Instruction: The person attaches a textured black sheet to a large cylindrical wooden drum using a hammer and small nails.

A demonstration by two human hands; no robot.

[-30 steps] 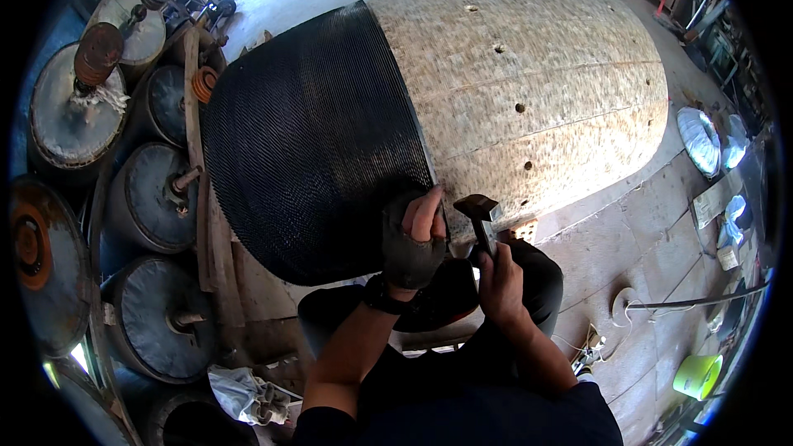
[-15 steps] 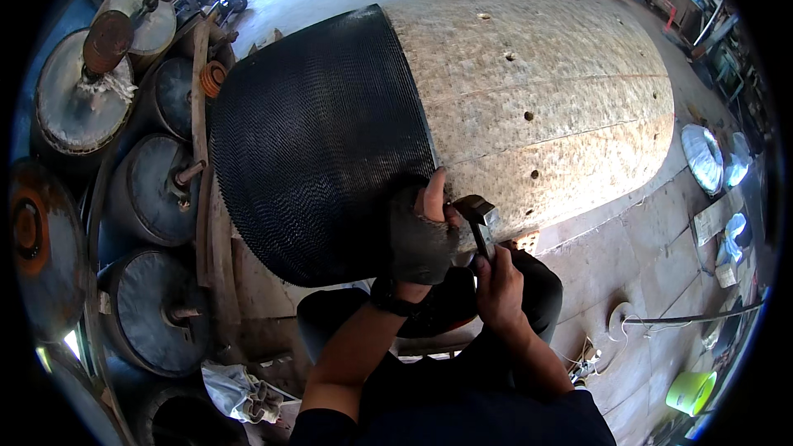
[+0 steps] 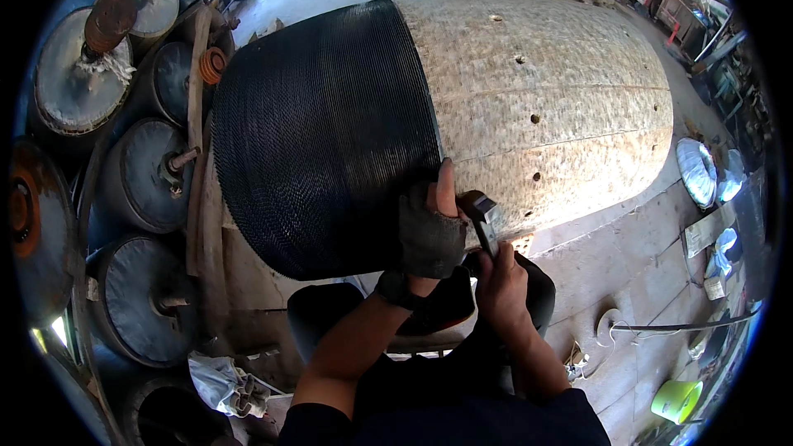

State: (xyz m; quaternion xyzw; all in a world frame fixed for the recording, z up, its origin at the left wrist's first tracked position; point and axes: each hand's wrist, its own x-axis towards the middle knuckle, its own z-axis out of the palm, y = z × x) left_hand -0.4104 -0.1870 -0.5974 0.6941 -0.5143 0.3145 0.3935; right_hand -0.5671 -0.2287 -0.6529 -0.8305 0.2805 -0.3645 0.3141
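A large drum lies crosswise before me, its left part wrapped in a black ridged band (image 3: pixel 322 116), its right part pale, speckled and holed (image 3: pixel 562 74). My left hand (image 3: pixel 431 235), in a dark fingerless glove, rests at the band's right edge with one finger extended up along it; the other fingers are closed, and what they may hold is hidden. My right hand (image 3: pixel 504 285) is closed round the handle of a hammer (image 3: pixel 483 223), whose head is close beside my left fingers over the drum.
Several metal-ended rollers (image 3: pixel 144 297) are stacked at the left beside wooden boards (image 3: pixel 196 140). At the right are white wrapped bundles (image 3: pixel 696 169), a bright green bucket (image 3: pixel 676 400) and a cable (image 3: pixel 661 326). A crumpled white sack (image 3: pixel 219 384) lies lower left; clutter lines the far right.
My left hand has moved up and right along the band's edge, its extended finger straighter. My right hand and hammer have shifted only slightly, now closer to the left hand.
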